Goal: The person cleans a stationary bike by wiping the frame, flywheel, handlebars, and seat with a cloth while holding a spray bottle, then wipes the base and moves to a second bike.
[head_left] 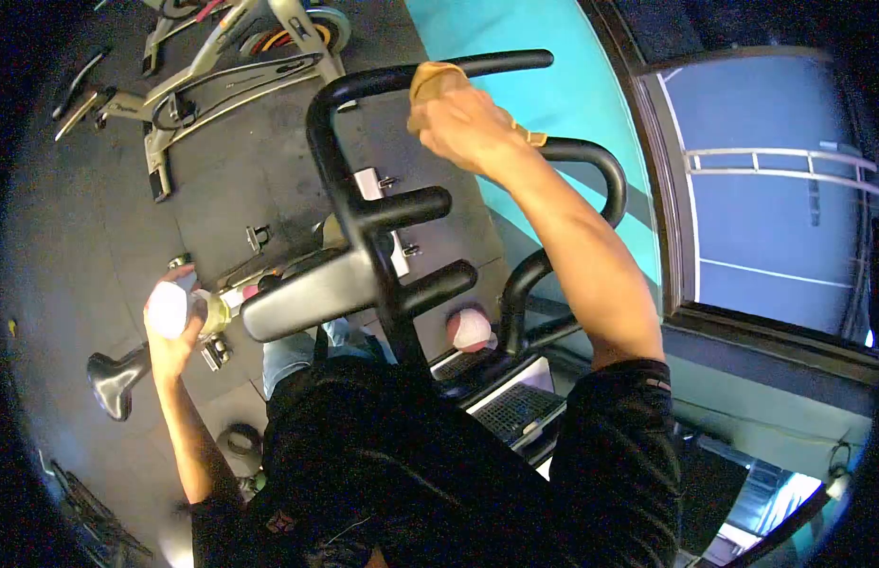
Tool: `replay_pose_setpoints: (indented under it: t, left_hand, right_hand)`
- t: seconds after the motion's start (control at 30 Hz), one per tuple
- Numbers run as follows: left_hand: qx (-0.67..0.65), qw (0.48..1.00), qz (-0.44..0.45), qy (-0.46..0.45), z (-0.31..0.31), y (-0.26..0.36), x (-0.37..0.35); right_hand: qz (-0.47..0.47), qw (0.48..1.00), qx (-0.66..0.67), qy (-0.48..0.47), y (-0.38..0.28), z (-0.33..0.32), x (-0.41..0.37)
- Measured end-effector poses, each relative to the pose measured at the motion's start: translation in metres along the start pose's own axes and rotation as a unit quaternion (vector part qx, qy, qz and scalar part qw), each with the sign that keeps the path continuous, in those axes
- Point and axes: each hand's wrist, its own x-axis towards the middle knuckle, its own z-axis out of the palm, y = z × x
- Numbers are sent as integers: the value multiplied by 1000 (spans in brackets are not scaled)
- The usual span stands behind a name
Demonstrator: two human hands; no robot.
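My right hand (468,128) is closed round a tan-yellow cloth (438,78), which is pressed against the upper black handlebar (359,85) of an exercise machine. A corner of the cloth sticks out beside the wrist. Off to the left, my left hand (170,336) grips a bottle (215,314) with a yellow-green see-through body. The bottle lies tilted sideways, its white part glaring near my fingers and a pink and white end pointing at the machine's grey console (312,295). Two short padded bars (406,208) stick out from the handlebar frame below my right hand.
A black bike saddle (117,383) stands left of my left hand. Another exercise bike (231,85) is at the upper left on dark floor tiles. A red and white ball (470,329) and a crate (520,412) lie beyond the frame. The window (771,189) and turquoise wall are at right.
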Motion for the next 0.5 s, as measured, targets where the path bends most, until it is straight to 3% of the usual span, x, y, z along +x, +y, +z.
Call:
replay_pose_setpoints:
  t: [0.1, 0.17, 0.2, 0.37, 0.43, 0.5]
  left_hand:
    - [2, 1000, 20, 18, 7, 13, 7]
    - [8, 1000, 22, 6, 10, 15, 8]
    - [10, 999, 31, 1, 11, 16, 7]
    - [45, 998, 30, -15, 17, 19, 3]
    - [57, 998, -4, -24, 18, 14, -1]
    - [61, 998, 17, -15, 22, 17, -2]
  right_hand:
    - [-25, 994, -105, 35, 8, 11, -24]
    - [-132, 981, -131, 46, 14, -3, -54]
    - [-126, 985, -117, 18, 17, -8, -64]
    - [-116, 991, -52, 50, 63, -12, -113]
    - [-14, 996, -61, 67, 81, -7, -131]
    - [5, 989, -82, 123, 92, 2, -143]
